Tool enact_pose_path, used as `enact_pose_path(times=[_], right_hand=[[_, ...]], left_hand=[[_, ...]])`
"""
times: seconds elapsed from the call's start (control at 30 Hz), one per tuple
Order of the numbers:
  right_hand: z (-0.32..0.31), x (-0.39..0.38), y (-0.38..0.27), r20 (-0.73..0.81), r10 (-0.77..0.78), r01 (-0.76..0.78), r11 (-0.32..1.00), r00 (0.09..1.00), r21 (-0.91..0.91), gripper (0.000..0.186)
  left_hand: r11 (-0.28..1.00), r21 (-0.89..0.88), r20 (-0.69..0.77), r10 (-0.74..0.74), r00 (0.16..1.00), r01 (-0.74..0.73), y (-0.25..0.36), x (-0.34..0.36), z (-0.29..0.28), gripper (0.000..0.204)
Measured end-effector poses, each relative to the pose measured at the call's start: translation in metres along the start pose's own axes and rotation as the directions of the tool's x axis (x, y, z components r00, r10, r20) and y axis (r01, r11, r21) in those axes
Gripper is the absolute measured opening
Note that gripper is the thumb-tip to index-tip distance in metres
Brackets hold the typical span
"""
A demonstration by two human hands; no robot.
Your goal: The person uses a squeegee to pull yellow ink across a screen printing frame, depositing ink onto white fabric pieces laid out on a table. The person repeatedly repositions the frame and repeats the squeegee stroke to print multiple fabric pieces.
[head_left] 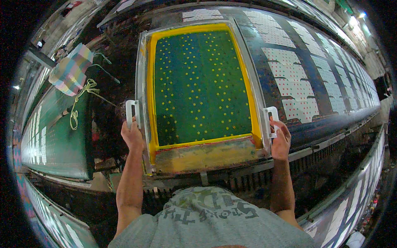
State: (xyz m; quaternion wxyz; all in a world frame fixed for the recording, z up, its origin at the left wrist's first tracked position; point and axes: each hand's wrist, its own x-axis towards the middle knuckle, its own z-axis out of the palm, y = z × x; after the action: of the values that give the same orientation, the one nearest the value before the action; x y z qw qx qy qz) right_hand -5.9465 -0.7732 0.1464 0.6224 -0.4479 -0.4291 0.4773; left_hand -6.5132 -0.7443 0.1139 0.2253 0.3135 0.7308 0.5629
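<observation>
A large screen-printing frame (244, 74) lies in front of me, its metal border lined with yellow along the inside. Its green mesh (202, 87) carries rows of small yellow dots, and a stained, yellowish strip runs along the near end. My left hand (132, 134) is wrapped round the white handle (130, 108) on the frame's left side. On the opposite side my right hand (281, 140) grips the other white handle (271, 111). Part of each handle is hidden by the fingers.
Right of the frame, white pieces printed with red dots (291, 84) lie in rows on a long dark table (331, 120). At left stand a green-topped table (62, 140), a striped cloth bundle (71, 70) and a pale cord (75, 111). A rail (318, 144) borders the near side.
</observation>
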Motion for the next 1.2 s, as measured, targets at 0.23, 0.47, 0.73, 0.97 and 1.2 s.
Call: enact_pose_path(times=[0.23, 0.47, 0.73, 0.97, 1.2], right_hand=[[-0.029, 0.001, 0.001, 0.023, -0.010, 0.010, 1.000, 1.000, -0.005, 0.038], [-0.049, 0.004, -0.004, 0.008, 0.007, -0.007, 1.000, 1.000, 0.007, 0.036], [-0.060, 0.011, -0.009, -0.013, 0.034, -0.034, 0.998, 0.999, -0.044, 0.034], [-0.062, 0.015, -0.012, -0.047, 0.015, -0.018, 0.998, 0.999, -0.060, 0.035], [-0.002, -0.025, -0.050, 0.465, -0.269, 0.507, 0.114, 0.844, -0.854, 0.053]], left_hand=[[0.996, -0.057, -0.022, 0.066, 0.998, -0.068, -0.007, -0.021, 0.019, 0.015], [0.995, 0.053, -0.006, 0.090, 0.996, -0.090, -0.006, -0.027, 0.033, 0.016], [0.996, 0.023, -0.017, 0.091, 0.996, -0.090, -0.008, -0.033, 0.048, 0.020], [0.979, 0.163, -0.011, 0.125, 0.992, -0.122, -0.004, -0.038, 0.054, 0.015], [0.958, 0.233, -0.003, 0.170, 0.985, -0.165, -0.005, -0.037, 0.059, 0.017]])
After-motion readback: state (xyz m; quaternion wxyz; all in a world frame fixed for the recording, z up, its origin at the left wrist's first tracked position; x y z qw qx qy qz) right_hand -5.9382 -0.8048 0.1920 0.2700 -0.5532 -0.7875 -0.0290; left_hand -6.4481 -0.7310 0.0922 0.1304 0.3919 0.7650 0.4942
